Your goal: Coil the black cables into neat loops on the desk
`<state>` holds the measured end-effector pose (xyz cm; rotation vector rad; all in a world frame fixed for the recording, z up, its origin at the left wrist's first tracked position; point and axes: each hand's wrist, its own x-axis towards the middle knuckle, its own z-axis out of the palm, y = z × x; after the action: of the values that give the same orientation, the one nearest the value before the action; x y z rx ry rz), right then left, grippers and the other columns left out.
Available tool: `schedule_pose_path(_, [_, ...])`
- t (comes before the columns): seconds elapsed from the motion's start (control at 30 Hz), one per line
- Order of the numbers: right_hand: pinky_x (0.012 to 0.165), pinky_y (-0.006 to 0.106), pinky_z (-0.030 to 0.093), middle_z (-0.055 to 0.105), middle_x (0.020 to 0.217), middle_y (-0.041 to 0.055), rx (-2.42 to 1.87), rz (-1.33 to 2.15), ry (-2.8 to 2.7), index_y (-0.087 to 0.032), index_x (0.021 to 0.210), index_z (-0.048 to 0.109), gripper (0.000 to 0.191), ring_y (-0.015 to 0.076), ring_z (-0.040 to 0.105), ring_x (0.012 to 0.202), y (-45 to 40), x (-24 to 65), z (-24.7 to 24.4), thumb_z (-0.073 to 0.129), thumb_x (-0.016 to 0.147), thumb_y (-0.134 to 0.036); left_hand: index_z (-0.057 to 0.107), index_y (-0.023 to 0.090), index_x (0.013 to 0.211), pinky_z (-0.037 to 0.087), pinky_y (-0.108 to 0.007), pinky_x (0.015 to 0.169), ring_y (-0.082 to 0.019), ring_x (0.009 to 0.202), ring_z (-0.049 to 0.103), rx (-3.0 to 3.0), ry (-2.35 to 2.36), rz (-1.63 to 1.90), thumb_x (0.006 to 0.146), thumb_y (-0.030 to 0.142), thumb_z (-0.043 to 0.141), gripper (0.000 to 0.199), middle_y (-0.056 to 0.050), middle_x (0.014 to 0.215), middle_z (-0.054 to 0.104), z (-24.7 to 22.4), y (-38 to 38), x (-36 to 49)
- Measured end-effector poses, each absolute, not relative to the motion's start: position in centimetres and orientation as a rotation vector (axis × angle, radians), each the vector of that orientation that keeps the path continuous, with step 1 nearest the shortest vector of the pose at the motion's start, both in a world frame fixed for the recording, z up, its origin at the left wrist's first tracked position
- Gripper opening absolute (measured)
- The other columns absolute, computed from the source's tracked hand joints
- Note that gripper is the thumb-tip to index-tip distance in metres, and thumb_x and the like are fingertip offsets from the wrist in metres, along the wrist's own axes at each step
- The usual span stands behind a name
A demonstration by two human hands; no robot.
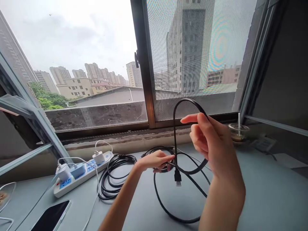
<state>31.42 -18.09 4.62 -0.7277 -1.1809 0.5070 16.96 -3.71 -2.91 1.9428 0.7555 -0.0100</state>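
A black cable (175,128) rises in a loop above the grey table, its black plug (177,177) hanging below the crossing. My left hand (157,161) is closed on the cable near that crossing, index finger pointing right. My right hand (208,136), raised higher and to the right, has the top of the loop running behind its fingers; its index finger and thumb are held out with the other fingers curled, and the cable passes through the hand. More of the cable curves down across the table beneath both hands.
A coiled black cable (109,183) lies left of my left hand. Beside it are a white power strip (83,179) with chargers and a phone (51,216). A lidded cup with a straw (238,133) stands at the back right, below the window (151,106).
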Motion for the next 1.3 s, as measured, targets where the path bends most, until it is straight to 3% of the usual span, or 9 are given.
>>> schedule_pose_path(0.1, [0.033, 0.019, 0.022, 0.031, 0.045, -0.0072, -0.941, 0.336, -1.203, -0.022, 0.086, 0.071, 0.039, 0.0053, 0.026, 0.036, -19.1, 33.2, 4.0, 0.046, 0.091, -0.051, 0.033, 0.019, 0.049, 0.018, -0.023, 0.041, -0.006, 0.040, 0.024, 1.964, 0.732, 0.271, 0.071, 0.070, 0.057, 0.060, 0.007, 0.043, 0.026, -1.1, -4.1, 15.9])
schedule_pose_path(0.27, [0.037, 0.021, 0.027, 0.039, 0.052, -0.0057, -1.174, 0.034, -0.946, -0.026, 0.099, 0.070, 0.033, 0.0072, 0.033, 0.041, -19.3, 36.5, 2.6, 0.055, 0.086, -0.052, 0.023, 0.019, 0.045, 0.007, -0.026, 0.045, -0.006, 0.047, 0.012, 2.096, 0.781, 0.683, 0.066, 0.073, 0.057, 0.067, 0.005, 0.049, 0.017, 2.6, -4.6, 11.5])
schedule_pose_path(0.4, [0.041, 0.023, 0.029, 0.042, 0.056, -0.0045, -1.068, -0.037, -0.812, -0.025, 0.097, 0.069, 0.025, 0.0092, 0.037, 0.048, -18.8, 37.1, 2.4, 0.055, 0.087, -0.044, 0.025, 0.019, 0.046, 0.011, -0.026, 0.049, -0.007, 0.050, 0.015, 2.094, 0.749, 0.827, 0.051, 0.081, 0.062, 0.072, 0.005, 0.048, 0.019, 4.3, -4.8, 7.4])
schedule_pose_path(0.67, [0.042, 0.025, 0.031, 0.048, 0.070, -0.0015, -1.008, -0.136, -0.611, -0.028, 0.087, 0.064, 0.016, 0.0106, 0.045, 0.054, -19.9, 37.1, 2.3, 0.048, 0.087, -0.026, 0.028, 0.018, 0.045, 0.011, -0.025, 0.047, -0.006, 0.047, 0.016, 1.833, 0.798, 1.326, 0.040, 0.080, 0.071, 0.074, 0.006, 0.047, 0.021, 4.9, -4.7, 3.8])
schedule_pose_path(0.8, [0.035, 0.021, 0.021, 0.047, 0.079, -0.0015, -0.741, -0.048, -0.455, -0.023, 0.072, 0.051, 0.011, 0.0056, 0.039, 0.048, -18.9, 37.8, 2.2, 0.051, 0.076, -0.013, 0.028, 0.019, 0.045, 0.013, -0.024, 0.043, -0.006, 0.044, 0.017, 1.723, 0.806, 1.678, 0.051, 0.081, 0.064, 0.072, 0.006, 0.045, 0.019, 5.1, -4.4, 4.0])
schedule_pose_path(0.97, [0.034, 0.020, 0.010, 0.040, 0.075, -0.0057, -0.508, 0.018, -0.553, -0.024, 0.077, 0.046, 0.018, 0.0041, 0.028, 0.043, -16.3, 38.1, 2.0, 0.051, 0.070, -0.008, 0.041, 0.019, 0.049, 0.020, -0.023, 0.043, -0.008, 0.046, 0.028, 1.758, 0.940, 1.762, 0.067, 0.072, 0.062, 0.059, 0.005, 0.043, 0.025, 5.1, -4.8, 4.4])
schedule_pose_path(1.2, [0.032, 0.020, 0.010, 0.044, 0.069, -0.0068, -0.477, 0.174, -0.745, -0.023, 0.072, 0.048, 0.013, 0.0035, 0.032, 0.040, -13.7, 34.3, 2.9, 0.058, 0.076, -0.015, 0.034, 0.018, 0.046, 0.015, -0.024, 0.044, -0.006, 0.046, 0.022, 1.894, 0.929, 1.779, 0.065, 0.053, 0.071, 0.055, 0.006, 0.046, 0.024, 4.8, -5.8, 5.4])
schedule_pose_path(1.3, [0.031, 0.017, 0.009, 0.043, 0.069, -0.0081, -0.404, 0.305, -0.729, -0.023, 0.073, 0.047, 0.018, 0.0015, 0.030, 0.039, -13.3, 32.2, 3.6, 0.062, 0.072, -0.013, 0.031, 0.017, 0.045, 0.012, -0.024, 0.045, -0.005, 0.048, 0.018, 2.019, 0.898, 1.614, 0.064, 0.045, 0.071, 0.052, 0.006, 0.049, 0.022, 4.7, -6.0, 6.1])
